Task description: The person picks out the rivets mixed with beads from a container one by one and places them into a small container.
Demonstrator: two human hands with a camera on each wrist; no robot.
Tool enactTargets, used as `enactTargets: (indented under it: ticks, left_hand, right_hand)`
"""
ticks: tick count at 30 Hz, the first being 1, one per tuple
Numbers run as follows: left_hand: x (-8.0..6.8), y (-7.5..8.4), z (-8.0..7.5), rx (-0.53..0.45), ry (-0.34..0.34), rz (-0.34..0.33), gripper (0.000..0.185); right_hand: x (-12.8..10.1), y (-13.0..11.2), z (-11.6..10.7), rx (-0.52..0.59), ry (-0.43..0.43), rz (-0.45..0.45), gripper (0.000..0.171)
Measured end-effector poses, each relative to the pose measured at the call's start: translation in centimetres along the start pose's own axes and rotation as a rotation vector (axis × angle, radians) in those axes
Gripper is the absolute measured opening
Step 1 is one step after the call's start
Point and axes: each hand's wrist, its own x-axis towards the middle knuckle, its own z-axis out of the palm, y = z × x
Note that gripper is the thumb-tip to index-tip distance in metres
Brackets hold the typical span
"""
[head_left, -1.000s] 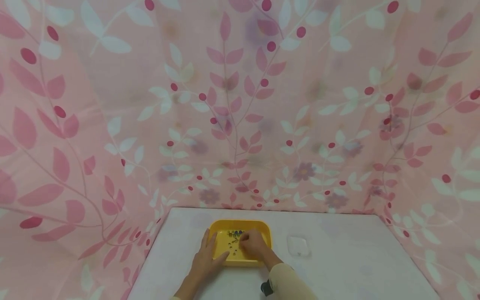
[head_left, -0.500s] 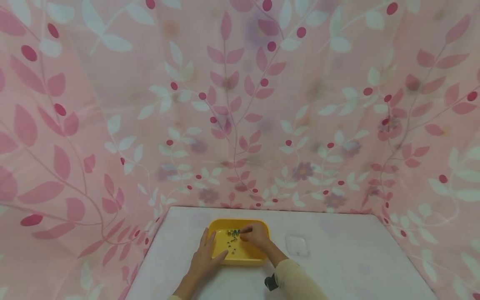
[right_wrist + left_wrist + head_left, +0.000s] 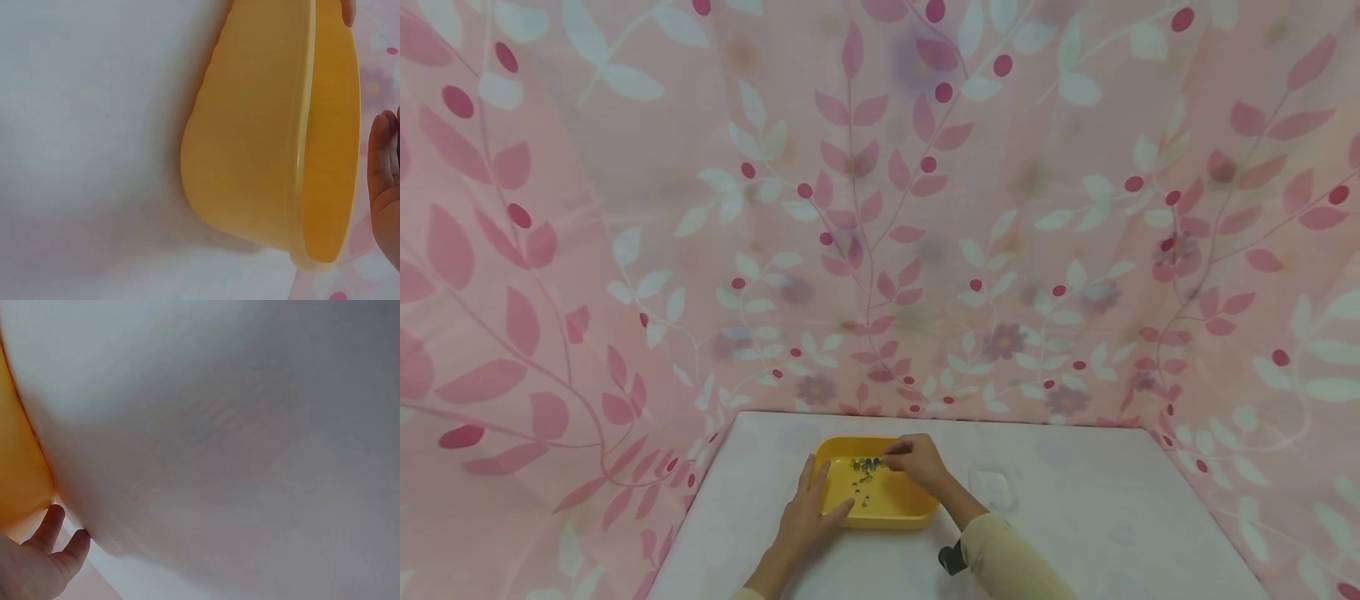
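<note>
While left hand point(image 3: 808, 518) lies flat bracing tray point(image 3: 895, 515), right hand point(image 3: 917, 461) pinches at far beads point(image 3: 863, 467); grip unclear, one could slip.

A yellow tray point(image 3: 880, 510) sits on the white worktop point(image 3: 1075, 542). The left hand point(image 3: 805, 517) rests on the tray's left rim; the right hand point(image 3: 917, 462), fingers curled, is over small beads point(image 3: 863, 468) at its far side.

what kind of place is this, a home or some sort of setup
Probably a staged tabletop booth, not a lived-in room: a pink leaf-print fabric backdrop encloses a plain white table holding a yellow plastic tray of small beads.
</note>
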Motion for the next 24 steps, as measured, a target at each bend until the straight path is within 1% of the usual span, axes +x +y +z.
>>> enactTargets:
  ticks: [3,6,12,15,18,22,24]
  left_hand:
    - [0.0,-0.1,-0.1,-0.007,-0.005,-0.003,0.088]
    - [-0.1,-0.1,-0.1,-0.012,-0.007,0.001,0.088]
    - [0.1,0.1,-0.1,0.013,0.018,0.037,0.089]
    - [0.0,0.2,-0.2,0.011,0.022,0.027,0.090]
    - [0.0,0.3,-0.3,0.002,0.018,0.013,0.090]
    - [-0.1,0.4,-0.4,0.002,0.017,0.020,0.089]
    - [-0.2,0.3,-0.3,0.001,0.020,0.026,0.088]
  right_hand:
    - [0.0,0.3,-0.3,-0.001,0.002,0.028,0.020]
    - [-0.1,0.5,-0.7,-0.006,0.007,0.036,0.019]
    - [-0.3,0.2,-1.8,-0.005,0.020,0.035,0.023]
    - [-0.5,0.2,-2.3,-0.025,0.015,0.029,0.022]
    - [-0.8,0.3,-2.8,-0.034,0.018,0.042,0.022]
    - [-1.1,0.9,-3.6,-0.018,0.035,0.057,0.019]
    - [-1.2,1.2,-4.1,-0.012,0.037,0.048,0.019]
